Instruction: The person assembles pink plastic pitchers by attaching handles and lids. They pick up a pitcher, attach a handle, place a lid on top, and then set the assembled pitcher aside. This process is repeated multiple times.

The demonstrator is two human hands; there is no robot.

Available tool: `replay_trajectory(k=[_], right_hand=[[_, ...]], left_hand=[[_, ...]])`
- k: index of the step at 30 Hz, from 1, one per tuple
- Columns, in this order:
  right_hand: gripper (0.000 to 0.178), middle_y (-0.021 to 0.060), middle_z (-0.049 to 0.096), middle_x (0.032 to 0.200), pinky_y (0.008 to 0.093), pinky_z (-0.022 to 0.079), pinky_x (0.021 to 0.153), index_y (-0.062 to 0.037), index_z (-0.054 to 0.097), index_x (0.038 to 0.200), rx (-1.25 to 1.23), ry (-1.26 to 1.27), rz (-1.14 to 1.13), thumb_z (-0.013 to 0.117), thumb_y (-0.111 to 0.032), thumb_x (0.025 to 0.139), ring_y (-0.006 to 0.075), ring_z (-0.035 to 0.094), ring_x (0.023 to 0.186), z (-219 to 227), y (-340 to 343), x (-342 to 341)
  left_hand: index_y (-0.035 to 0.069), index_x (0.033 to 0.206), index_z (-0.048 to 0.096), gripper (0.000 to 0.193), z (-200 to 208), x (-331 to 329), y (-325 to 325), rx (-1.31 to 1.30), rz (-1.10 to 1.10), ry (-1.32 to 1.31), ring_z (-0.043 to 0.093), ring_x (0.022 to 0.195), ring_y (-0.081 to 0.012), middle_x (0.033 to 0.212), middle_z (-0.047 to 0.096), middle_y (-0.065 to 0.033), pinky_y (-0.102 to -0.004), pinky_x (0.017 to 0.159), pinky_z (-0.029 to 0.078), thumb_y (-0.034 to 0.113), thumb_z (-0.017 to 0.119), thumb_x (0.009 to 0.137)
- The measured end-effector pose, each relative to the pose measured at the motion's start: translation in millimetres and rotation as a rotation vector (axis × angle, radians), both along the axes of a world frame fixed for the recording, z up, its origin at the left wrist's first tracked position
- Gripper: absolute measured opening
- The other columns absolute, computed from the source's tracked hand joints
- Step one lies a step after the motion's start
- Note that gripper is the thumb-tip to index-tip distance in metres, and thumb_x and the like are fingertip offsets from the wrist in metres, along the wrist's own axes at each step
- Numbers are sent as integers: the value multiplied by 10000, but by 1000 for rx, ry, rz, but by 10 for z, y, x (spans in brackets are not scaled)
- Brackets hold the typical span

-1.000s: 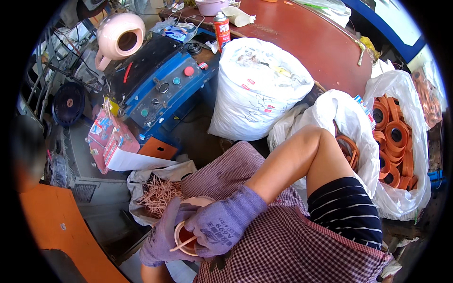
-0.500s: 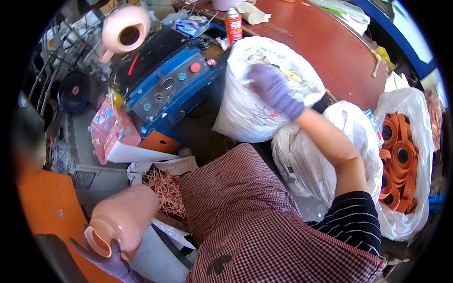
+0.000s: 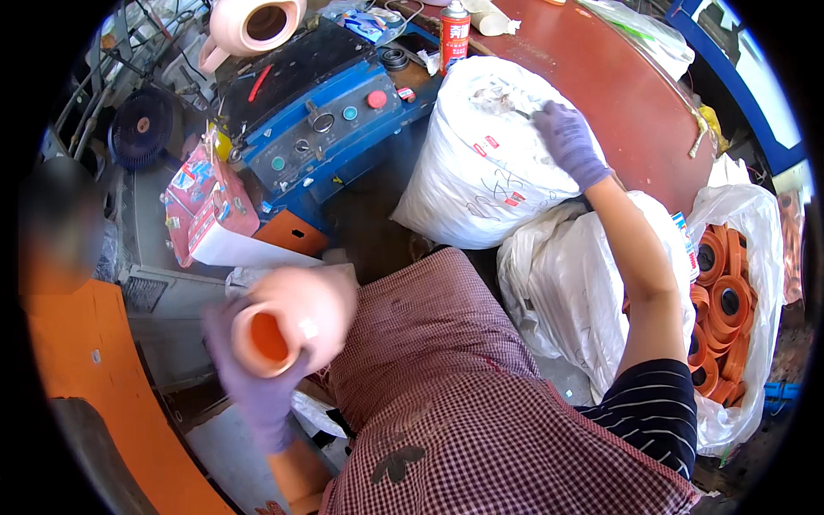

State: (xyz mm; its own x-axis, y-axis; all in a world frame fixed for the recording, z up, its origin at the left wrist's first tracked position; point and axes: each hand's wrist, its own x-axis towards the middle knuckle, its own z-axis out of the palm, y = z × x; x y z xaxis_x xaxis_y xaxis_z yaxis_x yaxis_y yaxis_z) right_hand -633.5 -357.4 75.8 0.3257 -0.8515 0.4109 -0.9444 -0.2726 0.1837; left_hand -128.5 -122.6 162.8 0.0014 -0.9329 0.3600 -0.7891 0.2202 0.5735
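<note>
My left hand (image 3: pixel 262 399), in a purple glove, is closed round the neck end of a pink plastic jug (image 3: pixel 319 313). The jug lies on its side near my lap, its round mouth facing me and an orange glow inside. My right hand (image 3: pixel 571 144), gloved the same way, is at the right rim of a tall white woven sack (image 3: pixel 463 180). Its fingers are curled over the sack's opening, and whatever they hold is hidden. Pale, crumpled pieces (image 3: pixel 493 99) show in the sack's mouth. A checked apron (image 3: pixel 446 378) covers my lap.
Ahead stands a blue machine panel (image 3: pixel 322 129) with buttons; another pink jug (image 3: pixel 253 30) is beyond it. A red spray can (image 3: pixel 454 36) stands by the brown tabletop (image 3: pixel 618 103). At right are a white bag (image 3: pixel 566 283) and a clear bag (image 3: pixel 730 184) of orange-brown rings. A fan (image 3: pixel 142 124) is at left.
My left hand has lifted the jug up and to the right, turning its mouth toward me. My right hand has moved from over the sack's opening to its right rim.
</note>
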Motion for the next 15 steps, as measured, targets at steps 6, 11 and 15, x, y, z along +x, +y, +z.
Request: replay_trajectory(k=[6, 11, 15], right_hand=[[283, 138, 600, 1020, 375, 490, 839, -62, 645, 1165, 447, -608, 1049, 563, -123, 901, 289, 585, 943, 404, 748, 2162], [287, 167, 609, 1139, 356, 492, 891, 34, 614, 1154, 586, -1199, 927, 584, -96, 900, 316, 604, 1024, 161, 1055, 2962], [244, 177, 623, 1159, 367, 487, 921, 36, 654, 1066, 346, -1033, 993, 647, -88, 856, 324, 611, 1072, 141, 1220, 3008]], left_hand=[[8, 1199, 501, 781, -207, -624, -288, -30, -208, 332, 560, 1085, -281, 1158, 538, -129, -378, 948, 458, 157, 904, 547], [10, 1167, 472, 767, -226, -410, -214, -160, 4, 332, 609, 1004, -269, 1076, 579, -122, -361, 879, 490, 150, 903, 549], [13, 1124, 487, 721, -198, -344, -161, -165, 19, 487, 625, 973, -240, 1023, 598, -120, -356, 840, 503, 175, 912, 564]])
